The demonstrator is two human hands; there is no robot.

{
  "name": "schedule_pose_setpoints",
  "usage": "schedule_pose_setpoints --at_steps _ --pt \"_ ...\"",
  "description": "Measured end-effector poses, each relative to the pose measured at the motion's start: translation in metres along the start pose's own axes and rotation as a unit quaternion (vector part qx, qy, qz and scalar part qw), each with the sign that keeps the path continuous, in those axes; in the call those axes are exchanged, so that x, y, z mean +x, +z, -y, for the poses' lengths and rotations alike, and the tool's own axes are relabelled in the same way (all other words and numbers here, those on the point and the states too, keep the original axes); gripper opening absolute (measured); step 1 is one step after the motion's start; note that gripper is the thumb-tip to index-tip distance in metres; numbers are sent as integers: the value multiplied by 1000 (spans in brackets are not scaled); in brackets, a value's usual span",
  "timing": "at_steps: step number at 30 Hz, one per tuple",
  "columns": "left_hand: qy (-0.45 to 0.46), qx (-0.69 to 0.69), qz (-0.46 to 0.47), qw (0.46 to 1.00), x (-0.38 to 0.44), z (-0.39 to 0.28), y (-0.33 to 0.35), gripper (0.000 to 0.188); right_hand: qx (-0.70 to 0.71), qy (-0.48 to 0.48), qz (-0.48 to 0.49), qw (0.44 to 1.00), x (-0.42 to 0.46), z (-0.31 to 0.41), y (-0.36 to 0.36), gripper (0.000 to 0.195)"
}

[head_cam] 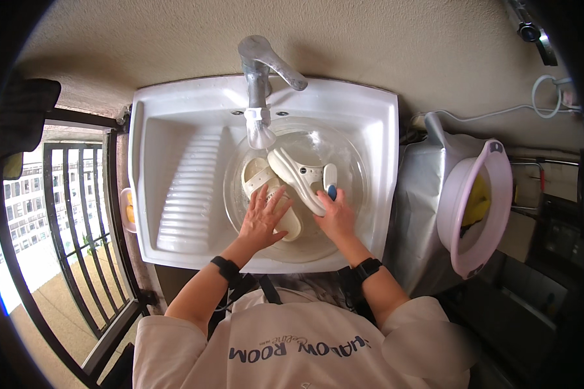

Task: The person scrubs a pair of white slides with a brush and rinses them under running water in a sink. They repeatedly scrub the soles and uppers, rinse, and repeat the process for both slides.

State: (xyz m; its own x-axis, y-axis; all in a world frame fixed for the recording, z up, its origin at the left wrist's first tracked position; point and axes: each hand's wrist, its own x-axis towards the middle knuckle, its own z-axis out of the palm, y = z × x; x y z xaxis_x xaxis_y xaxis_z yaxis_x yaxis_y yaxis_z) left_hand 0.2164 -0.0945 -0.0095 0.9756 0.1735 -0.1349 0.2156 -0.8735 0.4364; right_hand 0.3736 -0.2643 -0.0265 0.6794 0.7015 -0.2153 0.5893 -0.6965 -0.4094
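In a round, clear basin (229,204) standing in the white sink lie two white clogs. My left hand (264,219), fingers spread, is over the left clog (288,226), which sits sole down; whether it touches the clog is hard to tell. The right clog (292,175) is tilted on its side, its heel end at my right hand (337,214). That hand grips a white and blue brush (330,175) and seems to hold the clog's heel as well. The brush head is beside the clog's upper. Water appears to be in the basin.
A metal faucet (256,73) with a whitish spout attachment reaches over the basin. The sink's ribbed washboard (190,194) slopes at left. A pink basin (447,209) with a yellow item stands at right, against a silvery cover (418,194). A barred window (78,233) is at far left.
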Motion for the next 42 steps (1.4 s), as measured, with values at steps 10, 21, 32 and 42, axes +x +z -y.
schedule_pose_setpoints --at_steps 10,21,32,42 --pt "-82 26 149 985 39 -1 39 96 -32 40 89 995 33 2 32 50" --pt "-363 -577 -120 721 46 28 17 86 26 -48 1 999 -6 -7 2 51" --pt "-184 -563 -178 786 37 18 -33 75 148 -66 -13 987 30 -5 8 50" --pt "-263 -235 -26 935 48 14 -1 87 22 -9 19 1000 67 -32 69 51"
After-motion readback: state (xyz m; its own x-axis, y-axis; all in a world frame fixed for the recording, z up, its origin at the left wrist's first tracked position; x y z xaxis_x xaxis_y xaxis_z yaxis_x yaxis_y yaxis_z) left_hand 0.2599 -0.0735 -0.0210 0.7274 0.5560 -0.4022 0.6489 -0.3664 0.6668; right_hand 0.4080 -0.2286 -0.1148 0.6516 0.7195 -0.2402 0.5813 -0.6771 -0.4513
